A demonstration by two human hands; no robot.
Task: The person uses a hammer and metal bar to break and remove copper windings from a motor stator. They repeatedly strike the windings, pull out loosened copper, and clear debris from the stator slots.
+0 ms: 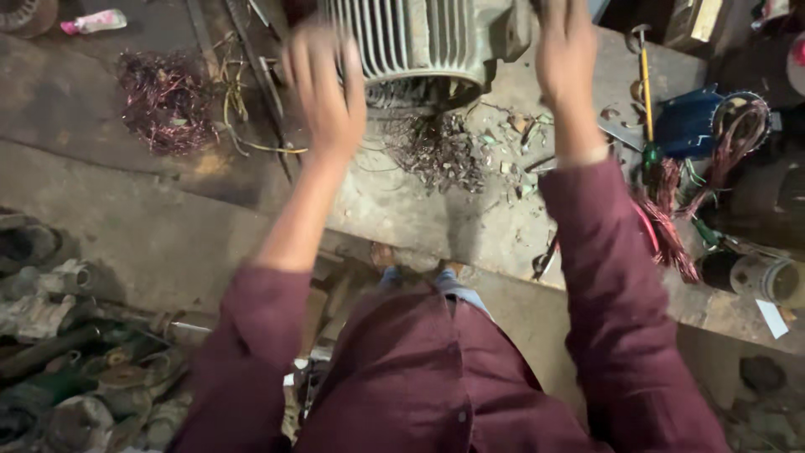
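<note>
Left hand (pixel 323 92) blurred, fingers spread, holding nothing | right hand (pixel 566 59) at motor's edge — grip unclear | finned grey motor housing (pixel 411 42) top centre on desk (pixel 470 226), open end down — wire scraps (pixel 440 151) spilled beneath.

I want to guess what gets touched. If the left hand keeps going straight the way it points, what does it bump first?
Probably the ribbed grey motor: the left hand is blurred and sits just beside its fins, though depth is hard to judge.

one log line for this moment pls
left hand: raised, blurred, near motor | right hand: raised at motor | wire scraps on bench
</note>
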